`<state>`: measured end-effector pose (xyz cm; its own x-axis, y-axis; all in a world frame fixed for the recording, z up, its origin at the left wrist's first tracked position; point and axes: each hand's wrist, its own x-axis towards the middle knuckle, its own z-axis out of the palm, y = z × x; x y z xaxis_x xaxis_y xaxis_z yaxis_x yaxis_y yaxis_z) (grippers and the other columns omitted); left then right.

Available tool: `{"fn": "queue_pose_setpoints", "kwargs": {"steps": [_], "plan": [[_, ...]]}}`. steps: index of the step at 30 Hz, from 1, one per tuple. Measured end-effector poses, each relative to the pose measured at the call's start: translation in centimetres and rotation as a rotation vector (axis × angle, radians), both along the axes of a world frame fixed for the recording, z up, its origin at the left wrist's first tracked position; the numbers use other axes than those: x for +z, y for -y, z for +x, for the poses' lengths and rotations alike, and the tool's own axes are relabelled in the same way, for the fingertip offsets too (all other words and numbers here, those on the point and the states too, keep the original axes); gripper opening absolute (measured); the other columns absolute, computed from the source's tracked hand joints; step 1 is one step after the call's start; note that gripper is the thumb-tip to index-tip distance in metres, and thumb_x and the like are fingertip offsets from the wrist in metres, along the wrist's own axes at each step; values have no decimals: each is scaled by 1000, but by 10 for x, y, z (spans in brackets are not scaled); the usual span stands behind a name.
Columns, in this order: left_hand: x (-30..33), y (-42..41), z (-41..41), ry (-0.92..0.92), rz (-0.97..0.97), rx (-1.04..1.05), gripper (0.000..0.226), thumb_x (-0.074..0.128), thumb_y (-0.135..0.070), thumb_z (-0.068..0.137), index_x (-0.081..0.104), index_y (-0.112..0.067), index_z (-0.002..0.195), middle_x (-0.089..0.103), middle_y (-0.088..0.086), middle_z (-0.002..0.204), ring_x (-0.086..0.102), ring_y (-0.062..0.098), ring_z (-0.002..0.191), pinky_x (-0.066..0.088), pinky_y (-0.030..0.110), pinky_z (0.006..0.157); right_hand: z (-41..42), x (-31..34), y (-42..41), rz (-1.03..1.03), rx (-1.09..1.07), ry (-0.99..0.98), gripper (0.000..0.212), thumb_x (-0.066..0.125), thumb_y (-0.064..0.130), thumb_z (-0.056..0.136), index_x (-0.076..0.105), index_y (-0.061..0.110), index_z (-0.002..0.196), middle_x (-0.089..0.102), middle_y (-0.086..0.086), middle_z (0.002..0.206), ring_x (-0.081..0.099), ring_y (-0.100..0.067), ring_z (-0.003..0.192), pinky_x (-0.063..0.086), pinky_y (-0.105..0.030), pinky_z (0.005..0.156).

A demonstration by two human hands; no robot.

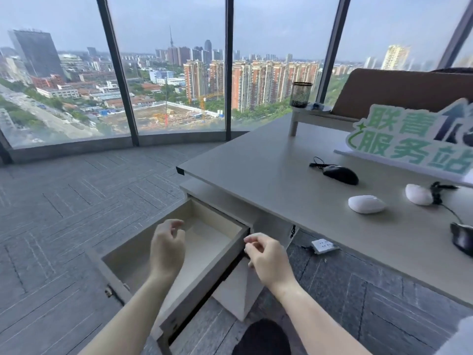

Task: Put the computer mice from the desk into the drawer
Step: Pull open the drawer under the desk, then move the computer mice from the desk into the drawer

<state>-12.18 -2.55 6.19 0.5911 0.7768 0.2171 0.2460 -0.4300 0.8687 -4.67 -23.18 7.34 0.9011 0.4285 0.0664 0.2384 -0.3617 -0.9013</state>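
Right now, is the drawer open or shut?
Open: the drawer is pulled out from under the desk, its pale floor bare, no mouse inside.

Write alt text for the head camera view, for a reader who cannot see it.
Two bare hands hover over an open, empty drawer beneath a grey desk: left hand above its inside, right hand at its right edge. On the desk lie a black mouse, two white mice and a green sign.
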Motion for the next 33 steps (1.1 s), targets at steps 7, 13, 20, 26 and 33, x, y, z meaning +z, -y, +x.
{"fn": "queue_pose_setpoints", "kwargs": {"steps": [7,13,20,26,33], "plan": [[65,134,163,-28,163,-558,28,55,-12,88,66,-19,112,60,-2,112,60,16,106,39,23,84,134,68,130,-326,-390,463,44,52,7,87,56,19,129,60,-5,125,50,-27,116,44,-37,90],[79,203,295,-276,331,-796,58,54,-25,86,43,-29,142,42,1,147,39,26,130,38,36,103,224,62,191,-811,-128,275,64,51,37,88,29,37,148,10,2,164,4,-27,150,21,-46,117],[62,235,405,-496,586,-877,80,63,-40,80,23,-37,150,14,0,163,11,30,148,27,43,115,262,46,216,-733,63,171,74,64,50,78,32,41,145,28,8,156,20,-20,144,27,-43,116],[54,240,440,-539,677,-892,83,66,-62,70,34,-40,144,32,0,153,26,33,139,30,49,110,269,40,224,-629,-52,208,68,68,56,77,45,33,137,45,1,123,39,-20,122,40,-41,103],[63,207,393,-511,700,-812,62,64,-63,63,52,-29,113,54,-3,122,43,27,119,46,39,82,260,53,213,-383,-310,204,74,50,75,72,53,30,130,52,0,108,52,-19,103,43,-34,83]]}}
